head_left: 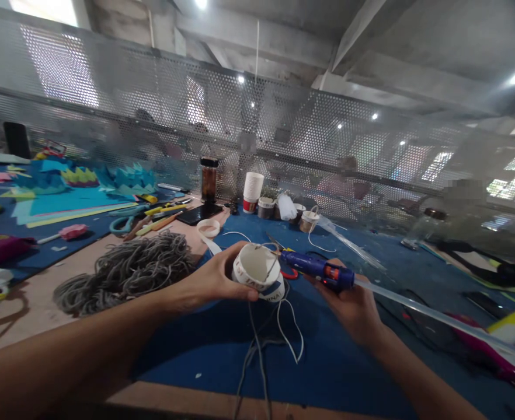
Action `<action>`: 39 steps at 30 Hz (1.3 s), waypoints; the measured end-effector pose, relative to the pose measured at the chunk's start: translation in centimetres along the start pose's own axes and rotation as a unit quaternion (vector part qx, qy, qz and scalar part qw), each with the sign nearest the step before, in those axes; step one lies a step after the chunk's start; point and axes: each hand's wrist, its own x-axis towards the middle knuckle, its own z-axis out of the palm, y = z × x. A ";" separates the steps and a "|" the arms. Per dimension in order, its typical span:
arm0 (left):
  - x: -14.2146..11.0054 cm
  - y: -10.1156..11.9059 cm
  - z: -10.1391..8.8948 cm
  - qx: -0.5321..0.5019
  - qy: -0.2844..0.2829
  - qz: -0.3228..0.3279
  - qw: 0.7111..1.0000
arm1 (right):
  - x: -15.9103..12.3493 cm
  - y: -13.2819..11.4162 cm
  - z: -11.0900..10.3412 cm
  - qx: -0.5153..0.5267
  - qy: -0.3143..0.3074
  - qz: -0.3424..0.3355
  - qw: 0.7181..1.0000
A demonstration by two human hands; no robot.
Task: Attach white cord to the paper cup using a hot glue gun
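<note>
My left hand is closed around a short white paper cup with printed letters, its open mouth tilted toward me. Grey yarn and a thin white cord hang below the cup. In my right hand is a blue hot glue gun, its nozzle at the cup's right rim. A long clear glue stick sticks out of its back end. Red-handled scissors lie partly hidden behind the glue gun.
A heap of grey yarn lies to the left, near a roll of white tape. Stacked paper cups, small decorated cups and a brown jar stand along the perforated metal screen. Clear glue sticks lie at the right.
</note>
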 end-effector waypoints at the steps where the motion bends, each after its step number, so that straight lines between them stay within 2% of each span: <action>1: 0.0 0.0 0.0 0.002 0.000 0.001 1.000 | 0.0 0.0 0.0 0.000 0.001 0.000 1.000; 21: 0.0 0.3 0.0 0.027 0.007 0.016 0.999 | 0.1 -0.1 -0.3 -0.032 -0.017 -0.006 0.999; 28: 0.0 0.3 -0.1 0.027 -0.001 0.017 0.999 | 0.0 -0.2 -0.2 -0.040 -0.001 -0.015 0.999; 35: -0.1 0.6 0.1 0.039 0.010 0.011 0.999 | 0.0 -0.2 -0.3 -0.028 0.002 -0.028 0.999; 39: 0.1 0.2 -0.1 0.041 0.019 0.017 0.999 | 0.0 -0.2 -0.3 -0.006 -0.005 -0.008 1.000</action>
